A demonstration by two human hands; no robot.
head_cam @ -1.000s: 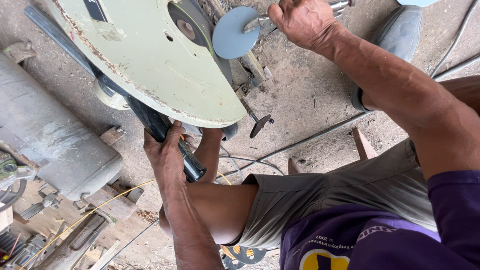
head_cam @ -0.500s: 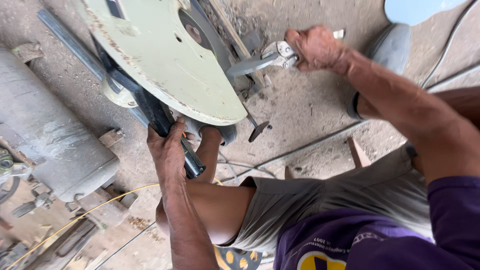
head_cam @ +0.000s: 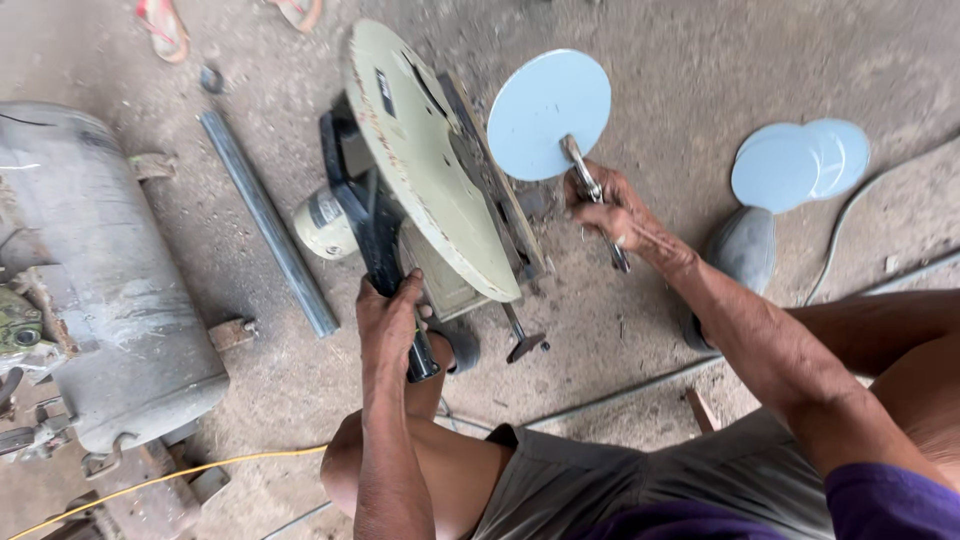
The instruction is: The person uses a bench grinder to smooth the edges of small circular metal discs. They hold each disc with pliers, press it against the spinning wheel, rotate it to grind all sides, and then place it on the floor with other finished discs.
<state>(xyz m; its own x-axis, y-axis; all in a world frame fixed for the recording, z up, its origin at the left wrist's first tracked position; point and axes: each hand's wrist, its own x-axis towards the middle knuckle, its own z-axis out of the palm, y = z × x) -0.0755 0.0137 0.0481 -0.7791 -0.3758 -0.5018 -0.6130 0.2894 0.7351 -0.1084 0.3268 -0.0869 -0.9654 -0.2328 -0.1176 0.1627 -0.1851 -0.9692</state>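
Observation:
A chop saw (head_cam: 420, 190) with a pale green blade guard and a black motor housing stands on the concrete floor in front of me. My left hand (head_cam: 393, 318) grips its black handle from below. My right hand (head_cam: 612, 208) holds locking pliers (head_cam: 592, 195) clamped on the edge of a round pale blue metal disc (head_cam: 549, 113), which hangs just right of the saw's blade side. Two more pale blue discs (head_cam: 797, 163) lie overlapping on the floor at the right.
A large grey metal cylinder (head_cam: 100, 290) lies at the left. A steel bar (head_cam: 268, 222) lies on the floor beside the saw. A yellow cable (head_cam: 180, 478) and grey cables (head_cam: 620, 390) cross the floor near my knees. Sandals (head_cam: 165, 25) sit at the top.
The view has swung upward, showing the saw whole. My right hand has moved down and right with the pliers, and the blue disc is back in view, held beside the blade. My left hand keeps the handle.

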